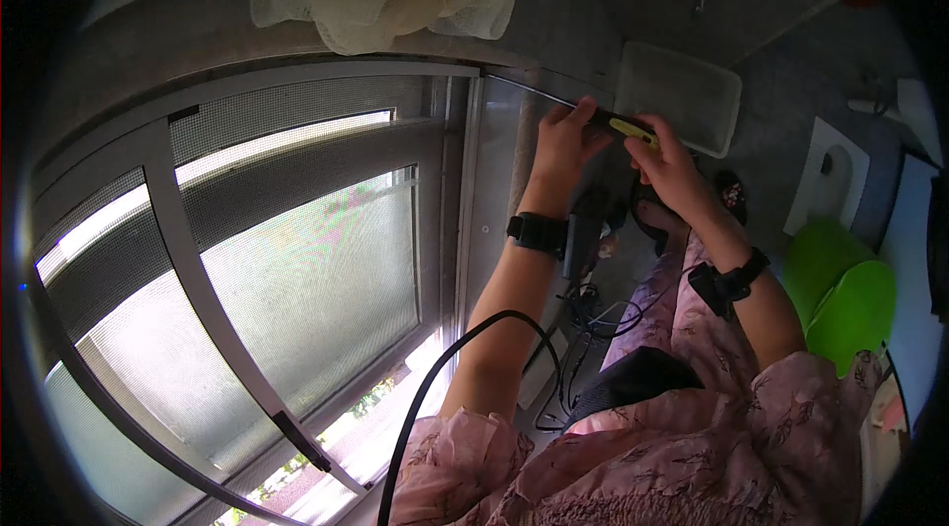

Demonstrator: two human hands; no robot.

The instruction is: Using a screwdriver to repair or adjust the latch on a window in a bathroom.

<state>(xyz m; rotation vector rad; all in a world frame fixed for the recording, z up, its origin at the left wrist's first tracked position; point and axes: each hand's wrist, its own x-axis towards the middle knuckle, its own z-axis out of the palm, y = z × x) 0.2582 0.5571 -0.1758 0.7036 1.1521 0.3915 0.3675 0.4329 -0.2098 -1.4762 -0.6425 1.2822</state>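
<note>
Both hands were raised beside the grey metal-framed window with mesh screen (297, 259), just right of its upright frame edge. Left hand (565, 142) and right hand (672, 170) each had the grip pinching one end of a small black tool with a yellow-green body (623, 125), looked like a utility cutter, blade not discernible. Risks, as a judgement: a slip could send the tool down onto the grey floor (791, 131) or toward the fingers; the black cable (435, 378) looping by the left forearm could snag. A white rectangular plastic tray (682, 96) lay on the floor beyond the window's right edge.
</note>
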